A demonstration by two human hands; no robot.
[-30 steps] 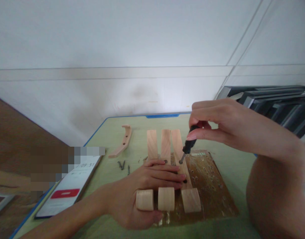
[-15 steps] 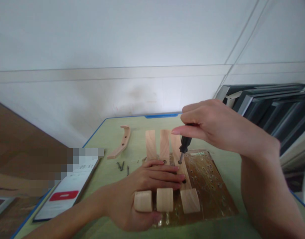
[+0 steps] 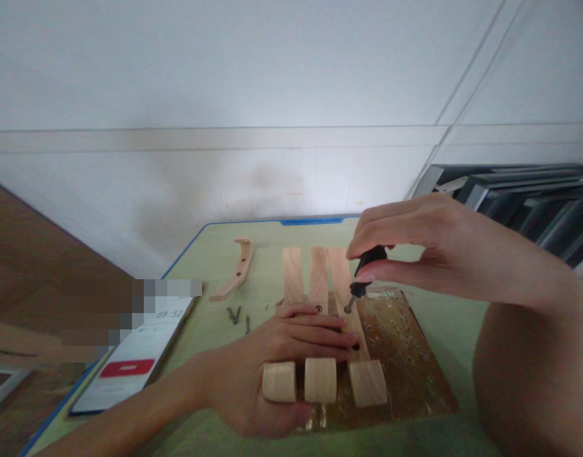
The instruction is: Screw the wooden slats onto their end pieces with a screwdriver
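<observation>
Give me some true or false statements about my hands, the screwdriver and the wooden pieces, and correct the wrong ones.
1. The right hand holds the screwdriver. True.
2. The left hand hangs clear of the wood. False: it rests across three wooden pieces.
3. The screwdriver's tip is at the leftmost of those three. False: it is at the rightmost piece.
4. Loose screws lie on the table. True.

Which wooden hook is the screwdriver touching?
The rightmost wooden hook in the row of three: the screwdriver tip is at its farther hole. The other hooks have no tool on them.
</observation>
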